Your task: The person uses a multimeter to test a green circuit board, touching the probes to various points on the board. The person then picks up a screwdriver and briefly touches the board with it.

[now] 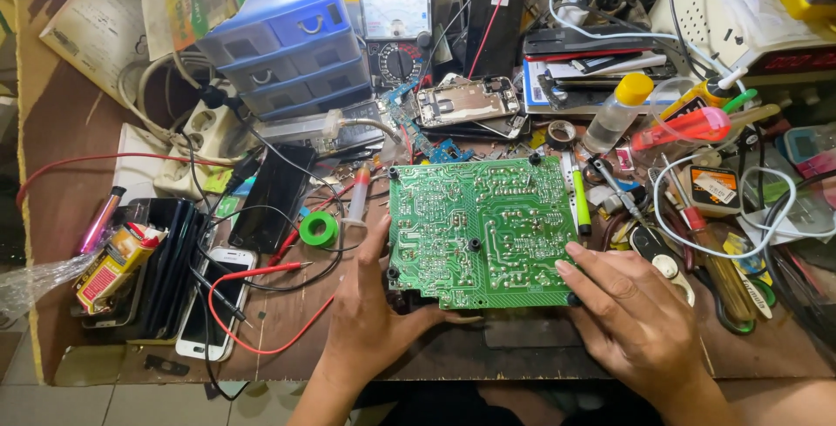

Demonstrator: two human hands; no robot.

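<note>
Both hands grip the green circuit board [482, 233] lying solder side up on the messy desk [70, 130], left hand [370, 321] underneath, right hand [629, 313] on its edge; no tool touches it yet.

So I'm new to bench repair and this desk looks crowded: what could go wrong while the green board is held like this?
1. The circuit board sits solder side up between the left hand and right hand; bare fingers on the joints might get pricked or smudge them.
2. The red probe lead lies loose beside the left hand and could snag.
3. The yellow-capped bottle stands close behind the board and may tip if knocked.
</note>
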